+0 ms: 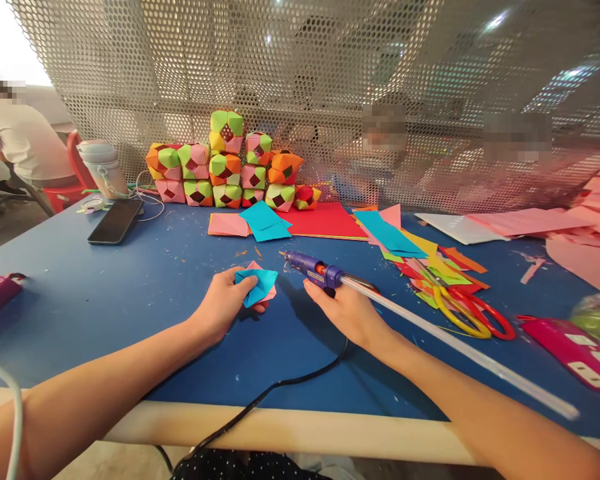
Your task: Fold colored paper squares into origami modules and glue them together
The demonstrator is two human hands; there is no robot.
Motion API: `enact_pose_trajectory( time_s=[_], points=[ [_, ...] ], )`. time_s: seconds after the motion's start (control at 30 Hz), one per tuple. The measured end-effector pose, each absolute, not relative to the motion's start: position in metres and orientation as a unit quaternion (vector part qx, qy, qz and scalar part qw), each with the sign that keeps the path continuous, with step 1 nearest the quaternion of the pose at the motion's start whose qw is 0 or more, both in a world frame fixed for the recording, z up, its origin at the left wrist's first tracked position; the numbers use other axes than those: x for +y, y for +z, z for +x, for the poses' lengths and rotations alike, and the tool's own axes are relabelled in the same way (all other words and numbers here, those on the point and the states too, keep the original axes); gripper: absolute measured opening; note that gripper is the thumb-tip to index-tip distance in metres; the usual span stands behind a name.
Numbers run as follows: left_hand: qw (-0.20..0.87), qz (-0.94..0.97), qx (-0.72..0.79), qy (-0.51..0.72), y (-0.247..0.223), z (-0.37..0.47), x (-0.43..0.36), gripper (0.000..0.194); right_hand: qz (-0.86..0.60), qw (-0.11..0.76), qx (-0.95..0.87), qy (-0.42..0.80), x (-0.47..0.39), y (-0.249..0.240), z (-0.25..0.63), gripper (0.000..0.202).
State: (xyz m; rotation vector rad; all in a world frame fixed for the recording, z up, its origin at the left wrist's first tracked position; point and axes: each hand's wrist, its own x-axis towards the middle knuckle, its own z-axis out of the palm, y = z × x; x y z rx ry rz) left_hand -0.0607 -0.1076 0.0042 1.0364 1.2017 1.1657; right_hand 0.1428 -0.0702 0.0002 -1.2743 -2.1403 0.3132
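Between the thumb and fingers of my left hand (229,298) is a folded paper piece (261,285), blue on top with pink showing behind it. My right hand (353,311) grips a purple hot glue gun (310,267) from which a long clear glue stick (460,343) sticks out toward the lower right. The gun's nozzle points left, a little apart from the folded paper. A black cord (285,383) runs from below the gun over the table's front edge.
Folded paper balls (225,170) are stacked at the back against a perforated metal screen (305,87). Blue paper sheets (265,221), red paper (325,220), scissors (463,313) and a pink power strip (573,350) lie around. At left are a phone (115,222), a cup (103,168) and a seated person (25,137).
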Motion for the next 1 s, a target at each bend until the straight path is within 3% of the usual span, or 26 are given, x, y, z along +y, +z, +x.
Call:
enact_pose_trajectory(
  time_s=[0.3,0.5,0.6,0.67,0.77,1.0],
  points=[
    [0.569,0.441,0.503,0.479,0.014,-0.052,-0.119,0.015,-0.493,0.157,-0.855,0.021,-0.054,0.003,0.150,0.043],
    [0.573,0.434,0.504,0.480,0.017,-0.050,-0.122,0.016,-0.475,0.080,-0.872,0.089,-0.084,0.042,0.181,0.046],
    [0.572,0.452,0.493,0.475,0.017,-0.045,-0.126,0.016,-0.393,0.105,-0.882,0.239,-0.101,0.047,0.177,0.036],
    [0.562,0.474,0.492,0.466,0.018,-0.041,-0.128,0.016,-0.399,0.174,-0.843,0.317,-0.108,0.042,0.164,0.028],
    [0.549,0.494,0.496,0.456,0.020,-0.035,-0.133,0.016,-0.395,0.298,-0.800,0.340,-0.111,0.028,0.144,0.024],
    [0.500,0.539,0.527,0.426,0.022,-0.031,-0.141,0.021,-0.343,0.364,-0.717,0.486,-0.109,0.010,0.128,0.016]
  ],
)
